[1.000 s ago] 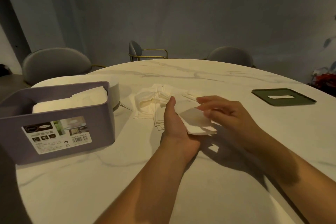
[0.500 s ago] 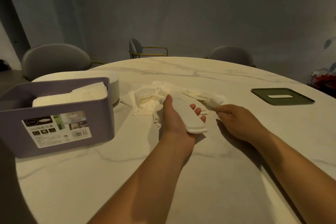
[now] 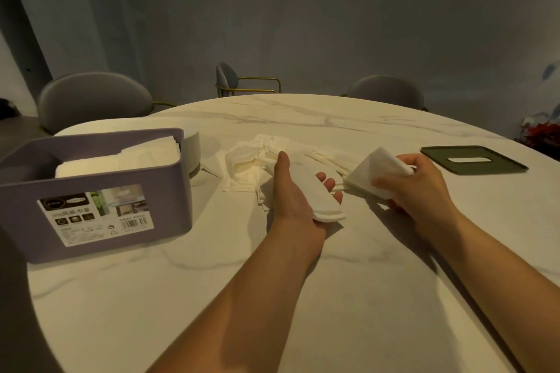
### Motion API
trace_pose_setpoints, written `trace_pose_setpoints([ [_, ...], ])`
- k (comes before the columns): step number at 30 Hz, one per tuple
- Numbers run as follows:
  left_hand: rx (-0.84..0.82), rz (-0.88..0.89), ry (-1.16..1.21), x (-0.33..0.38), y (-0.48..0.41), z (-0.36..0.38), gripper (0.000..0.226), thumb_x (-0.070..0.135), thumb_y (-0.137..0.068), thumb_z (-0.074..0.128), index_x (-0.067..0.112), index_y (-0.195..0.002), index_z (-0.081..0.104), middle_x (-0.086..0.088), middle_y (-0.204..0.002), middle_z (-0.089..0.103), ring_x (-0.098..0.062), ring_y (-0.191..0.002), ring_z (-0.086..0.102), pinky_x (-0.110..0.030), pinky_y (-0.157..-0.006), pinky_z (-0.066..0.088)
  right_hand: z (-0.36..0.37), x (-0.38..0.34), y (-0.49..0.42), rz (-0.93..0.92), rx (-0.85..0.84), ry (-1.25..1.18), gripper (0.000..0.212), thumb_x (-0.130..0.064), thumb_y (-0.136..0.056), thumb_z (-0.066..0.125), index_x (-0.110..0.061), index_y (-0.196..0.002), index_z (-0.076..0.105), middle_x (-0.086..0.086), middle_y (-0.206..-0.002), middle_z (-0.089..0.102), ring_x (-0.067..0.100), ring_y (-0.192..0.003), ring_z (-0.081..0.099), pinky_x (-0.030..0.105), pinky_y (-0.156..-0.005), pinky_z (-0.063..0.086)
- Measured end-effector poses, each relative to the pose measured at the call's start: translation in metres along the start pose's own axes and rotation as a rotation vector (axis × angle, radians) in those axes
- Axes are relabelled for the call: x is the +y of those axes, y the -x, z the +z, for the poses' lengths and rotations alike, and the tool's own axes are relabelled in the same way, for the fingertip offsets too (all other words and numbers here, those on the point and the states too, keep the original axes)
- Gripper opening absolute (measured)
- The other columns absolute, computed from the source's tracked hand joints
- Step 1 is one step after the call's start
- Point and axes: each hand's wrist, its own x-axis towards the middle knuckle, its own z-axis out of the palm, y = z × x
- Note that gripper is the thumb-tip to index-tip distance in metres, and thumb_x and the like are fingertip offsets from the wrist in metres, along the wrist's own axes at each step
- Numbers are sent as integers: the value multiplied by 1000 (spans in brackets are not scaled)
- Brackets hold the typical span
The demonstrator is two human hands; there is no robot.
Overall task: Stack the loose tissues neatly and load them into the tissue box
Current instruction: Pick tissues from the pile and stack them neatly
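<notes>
On the marble table (image 3: 363,297), the left hand (image 3: 291,194) lay palm-up near the middle, its fingers nearly straight and spread a little, carrying a small folded stack (image 3: 318,200) across the palm with the fingertips showing past its far side. Just to the right, the right hand (image 3: 424,191) pinched a single tissue (image 3: 371,171) between thumb and curled fingers, lifted clear of the surface. Behind the left hand the loose tissues (image 3: 248,160) sat in a rumpled heap. The purple tissue box (image 3: 100,221) stood open-topped near the left edge, already holding folded tissues (image 3: 121,160), with a white round container (image 3: 194,145) just behind it. The green lid (image 3: 474,159) lay flat near the right edge, well apart from the box.
</notes>
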Motion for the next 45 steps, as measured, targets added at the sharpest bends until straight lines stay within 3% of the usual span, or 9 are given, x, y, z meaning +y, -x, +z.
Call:
trace_pose_setpoints([
  [7, 2, -23, 19, -1, -4, -3, 50, 54, -87, 56, 6, -99, 60, -15, -100, 66, -25, -86, 63, -38, -71, 53, -3, -3, 3, 97, -63, -245, 6, -12, -91, 54, -8, -88, 57, 10, -85, 56, 15, -66, 54, 25, -56, 48],
  [11, -26, -54, -30, -2, -1, -2, 51, 56, -88, 52, 6, -89, 62, -13, -90, 64, -23, -79, 60, -33, -70, 50, -7, -15, 1, 252, 125, -428, 6, -16, -92, 53, -18, -96, 49, 6, -96, 52, 24, -87, 56, 30, -62, 55],
  [13, -51, -69, -54, -2, 1, -1, 50, 57, -88, 49, 8, -89, 61, -13, -91, 63, -21, -79, 58, -32, -72, 48, -6, -21, 5, 131, 194, -355, 11, -19, -92, 57, -24, -101, 51, -1, -100, 53, 24, -95, 54, 26, -71, 55],
  [21, -185, -86, -38, -3, 0, -2, 63, 66, -85, 45, 13, -115, 64, -17, -99, 68, -29, -87, 63, -37, -72, 53, 23, -24, 41, -515, -245, 16, 26, -11, -89, 61, -35, -83, 66, -15, -94, 65, 6, -91, 61, 11, -69, 51],
  [29, -69, -12, 3, 0, -5, -7, 56, 63, -88, 44, 20, -121, 60, -17, -112, 66, -34, -97, 64, -43, -78, 56, 20, -22, 34, -428, -423, 85, 33, -59, -72, 65, -47, -102, 60, -23, -128, 54, 7, -122, 48, 30, -101, 43],
  [32, -43, -20, -4, -1, -7, -8, 55, 62, -88, 46, 22, -122, 59, -16, -114, 66, -34, -98, 64, -44, -79, 56, 16, -19, 28, -446, -403, 188, 30, -37, -81, 71, -51, -103, 56, -20, -132, 52, 13, -123, 47, 38, -103, 43],
  [34, -47, -26, -1, -1, -7, -7, 53, 59, -91, 43, 20, -123, 58, -18, -115, 64, -33, -96, 63, -42, -75, 56, 13, -17, 25, -454, -450, 241, 36, -28, -83, 72, -53, -103, 55, -23, -130, 51, 10, -121, 47, 28, -97, 46],
  [37, -69, -41, 10, 0, -5, -7, 51, 54, -94, 40, 17, -125, 57, -18, -114, 63, -33, -92, 62, -40, -69, 55, 11, -17, 24, -462, -514, 328, 41, -24, -82, 72, -52, -106, 53, -28, -128, 46, 4, -119, 44, 11, -84, 42],
  [45, -147, -73, -59, -1, 2, -1, 50, 48, -97, 36, 11, -124, 58, -19, -105, 65, -33, -87, 62, -42, -72, 53, 10, -14, 18, -545, -400, 396, 24, -17, -88, 65, -34, -105, 65, -20, -120, 55, 5, -108, 53, 12, -86, 44],
])
